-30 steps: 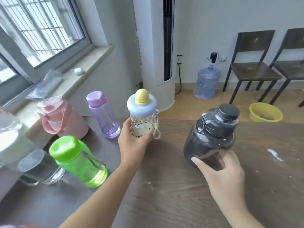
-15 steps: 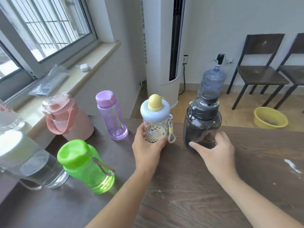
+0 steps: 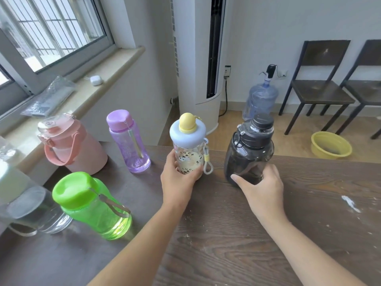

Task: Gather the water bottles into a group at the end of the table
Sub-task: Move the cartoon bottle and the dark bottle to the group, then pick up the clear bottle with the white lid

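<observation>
My left hand (image 3: 178, 180) grips a clear patterned bottle (image 3: 188, 146) with a pale blue lid and yellow knob, upright near the table's far edge. To its right, my right hand (image 3: 262, 188) is wrapped around the base of a big dark smoky jug (image 3: 248, 151) with a black cap, standing on the table. Left of them stand a purple bottle (image 3: 128, 143), a pink jug (image 3: 69, 145) with a strap handle, a green bottle (image 3: 91, 205) and a clear glass mug (image 3: 34, 211). A white-lidded container (image 3: 9, 176) is partly cut off at the left edge.
The dark wooden table (image 3: 257, 240) ends just beyond the bottles. Past it are a white standing air conditioner (image 3: 195, 58), a blue water barrel (image 3: 259, 100), a yellow basin (image 3: 331, 144) and two chairs (image 3: 317, 87). A window sill (image 3: 92, 79) runs along the left.
Both hands moved forward toward the table's far end. The dark jug went from tilted and lifted to standing upright beside the patterned bottle, which now sits closer to the purple bottle.
</observation>
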